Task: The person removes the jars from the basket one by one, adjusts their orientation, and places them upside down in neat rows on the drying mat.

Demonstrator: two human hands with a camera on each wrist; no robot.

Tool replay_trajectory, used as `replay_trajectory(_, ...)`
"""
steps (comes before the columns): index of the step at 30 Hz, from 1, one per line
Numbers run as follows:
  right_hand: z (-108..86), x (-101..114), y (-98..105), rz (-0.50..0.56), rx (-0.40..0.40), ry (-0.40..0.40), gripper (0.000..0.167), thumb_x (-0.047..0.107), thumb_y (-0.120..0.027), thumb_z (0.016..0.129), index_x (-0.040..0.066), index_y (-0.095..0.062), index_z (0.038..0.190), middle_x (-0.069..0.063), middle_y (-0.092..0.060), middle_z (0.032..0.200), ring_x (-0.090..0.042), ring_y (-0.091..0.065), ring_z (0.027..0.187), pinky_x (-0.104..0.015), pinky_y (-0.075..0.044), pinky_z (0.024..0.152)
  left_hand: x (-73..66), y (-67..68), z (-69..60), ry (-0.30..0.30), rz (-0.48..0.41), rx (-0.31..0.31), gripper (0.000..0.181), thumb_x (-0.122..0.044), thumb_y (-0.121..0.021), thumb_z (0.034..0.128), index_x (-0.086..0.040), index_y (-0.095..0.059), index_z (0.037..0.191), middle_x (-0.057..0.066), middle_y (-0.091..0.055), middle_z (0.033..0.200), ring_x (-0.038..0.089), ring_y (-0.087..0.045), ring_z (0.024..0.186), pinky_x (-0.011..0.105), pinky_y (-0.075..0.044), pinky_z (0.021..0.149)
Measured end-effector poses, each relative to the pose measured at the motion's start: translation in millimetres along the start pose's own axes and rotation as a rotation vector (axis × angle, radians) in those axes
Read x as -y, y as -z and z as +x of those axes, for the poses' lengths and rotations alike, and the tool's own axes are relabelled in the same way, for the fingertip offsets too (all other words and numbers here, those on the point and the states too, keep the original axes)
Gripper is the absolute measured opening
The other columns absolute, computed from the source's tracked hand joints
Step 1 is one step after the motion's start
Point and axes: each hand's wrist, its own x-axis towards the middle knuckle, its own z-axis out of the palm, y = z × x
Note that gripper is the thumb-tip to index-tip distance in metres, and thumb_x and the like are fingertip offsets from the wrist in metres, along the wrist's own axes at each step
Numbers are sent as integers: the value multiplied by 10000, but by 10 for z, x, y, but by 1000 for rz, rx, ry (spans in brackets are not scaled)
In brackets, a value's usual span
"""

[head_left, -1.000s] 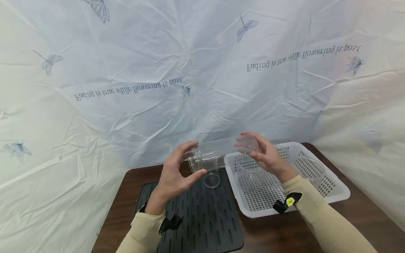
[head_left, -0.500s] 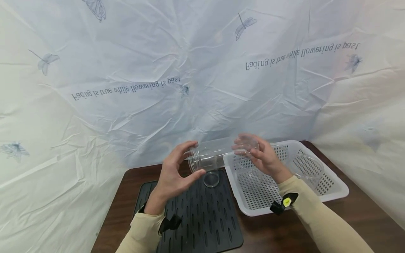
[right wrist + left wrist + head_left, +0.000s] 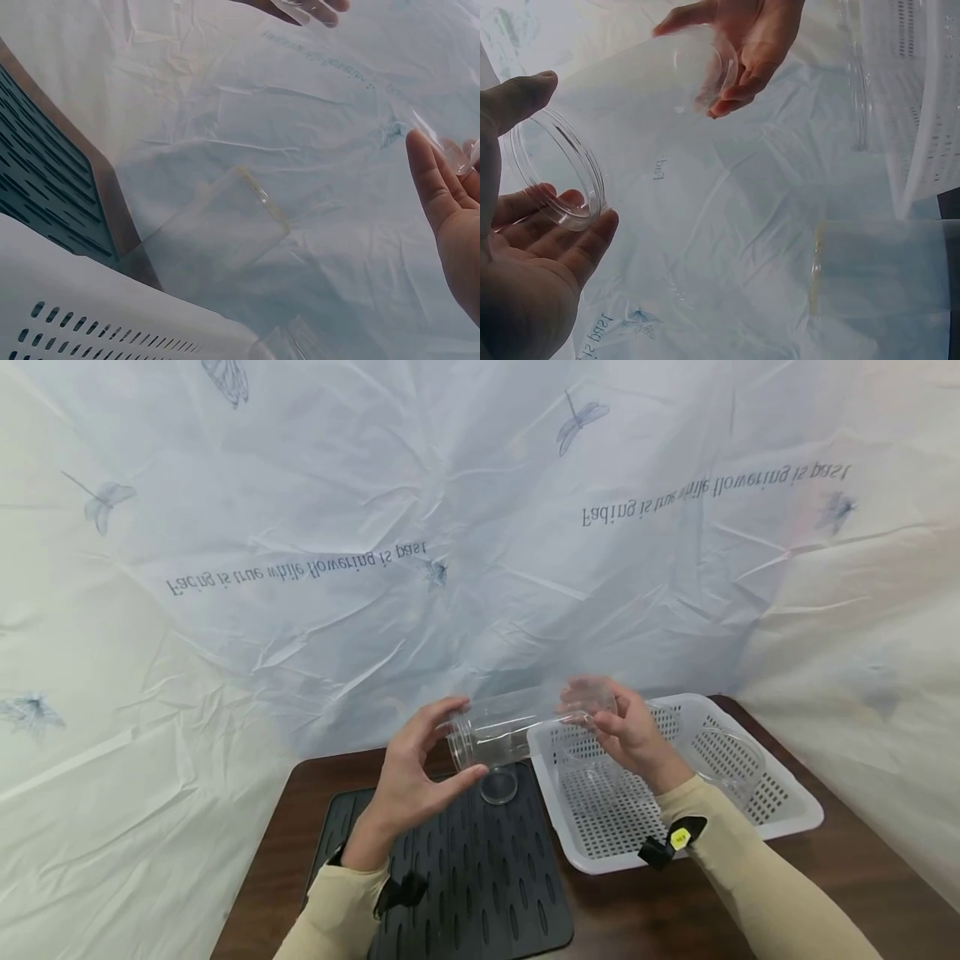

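Observation:
A clear jar (image 3: pixel 498 727) with a threaded mouth lies sideways in the air between my hands, above the back of the black mat (image 3: pixel 480 877). My left hand (image 3: pixel 416 768) grips it around the mouth, thumb below and fingers above; the left wrist view shows the threaded rim (image 3: pixel 592 176) between them. Around the base end, my right hand (image 3: pixel 630 727) holds the jar with curved fingers, partly seen through the plastic. Just below the jar, another clear cylindrical container (image 3: pixel 498 787) stands on the mat, also visible in the left wrist view.
A white perforated basket (image 3: pixel 551 810) sits right of the mat on the brown wooden table (image 3: pixel 258 868). Inside it are clear containers (image 3: pixel 731 760), hard to make out. A wrinkled printed sheet (image 3: pixel 480 635) hangs behind and at both sides.
My right hand has shifted slightly at the base of the jar, its thumb coming nearer the side. The left hand keeps its grip, and the jar has hardly moved.

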Motion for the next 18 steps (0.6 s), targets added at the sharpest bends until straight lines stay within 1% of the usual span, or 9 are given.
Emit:
replay_trajectory(4, -3, 10, 4, -33, -10, 6, 445, 156, -692, 919, -22, -542, 1297, -111, -620, 1212, -242, -645, 1093, -342, -539, 935, 6, -1, -21, 29, 38, 24, 777, -163, -816, 806, -153, -408, 1468, 62, -468, 1452, 221, -460, 1335, 406, -422, 1084)
replay_trajectory(8, -5, 17, 16, -56, -32, 22, 434, 102, -676, 919, -61, -527, 1293, -124, -619, 1192, -251, -655, 1075, -328, -543, 927, 29, 15, -41, 54, 105, 73, 826, -242, -812, 815, -146, -359, 1499, 53, -420, 1496, 229, -415, 1373, 411, -380, 1119)
replay_trajectory(11, 2, 25, 33, -63, -25, 36, 457, 96, -685, 914, -83, -514, 1298, -136, -620, 1183, -257, -660, 1064, -341, -548, 919, 43, 40, -54, 64, 129, 113, 883, -273, -817, 808, -134, -317, 1522, 51, -383, 1526, 234, -383, 1402, 419, -362, 1132)
replay_trajectory(14, 10, 24, 52, -78, -13, 30, 490, 124, -706, 906, -75, -513, 1311, -127, -626, 1183, -245, -662, 1058, -364, -550, 916, 57, 74, -69, 77, 136, 144, 931, -280, -825, 798, -150, -279, 1540, 51, -360, 1544, 224, -357, 1422, 448, -349, 1135)
replay_trajectory(18, -7, 17, 72, -107, -14, 16, 482, 102, -693, 913, -55, -510, 1330, -115, -619, 1189, -236, -656, 1068, -375, -543, 931, 88, 114, -102, 107, 154, 187, 1018, -299, -850, 765, -195, -224, 1560, 45, -321, 1566, 220, -322, 1442, 499, -339, 1130)
